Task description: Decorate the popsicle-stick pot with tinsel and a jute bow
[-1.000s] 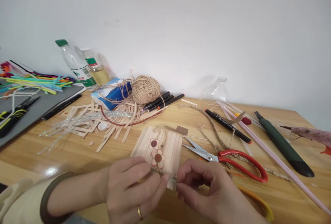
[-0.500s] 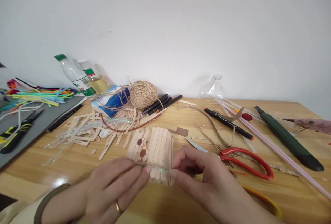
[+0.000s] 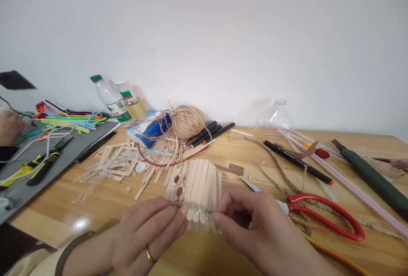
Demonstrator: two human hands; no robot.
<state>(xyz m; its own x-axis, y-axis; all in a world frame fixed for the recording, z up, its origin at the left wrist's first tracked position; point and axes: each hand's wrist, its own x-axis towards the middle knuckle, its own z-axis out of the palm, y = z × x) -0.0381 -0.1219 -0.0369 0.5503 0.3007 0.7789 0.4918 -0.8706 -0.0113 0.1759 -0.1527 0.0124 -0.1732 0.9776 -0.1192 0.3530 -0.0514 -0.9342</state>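
Note:
Between my hands is a holder made of popsicle sticks (image 3: 199, 182), set side by side around what looks like clear plastic. Two flower shapes (image 3: 179, 186) with brown centres decorate its left side. A braided twine band and a shiny iridescent strip (image 3: 200, 211) cross its lower part. My left hand (image 3: 149, 229), with a ring on one finger, presses the band at the holder's left with closed fingers. My right hand (image 3: 251, 220) pinches the right edge of the holder, at the end of the strip. Red-handled scissors (image 3: 325, 216) lie just right of my right hand.
Loose popsicle sticks (image 3: 117, 161), a twine ball (image 3: 188, 121), a blue packet (image 3: 149, 128) and markers (image 3: 210, 133) lie behind. Pliers (image 3: 47, 161) rest on a grey board at left. A cut bottle (image 3: 274, 114) and a green knife (image 3: 372, 174) are right. Another person's hand (image 3: 9, 127) shows far left.
The view has swung left, so the things on the table appear further right. Another person's hand has come into view at far left. Both my hands keep their hold on the holder.

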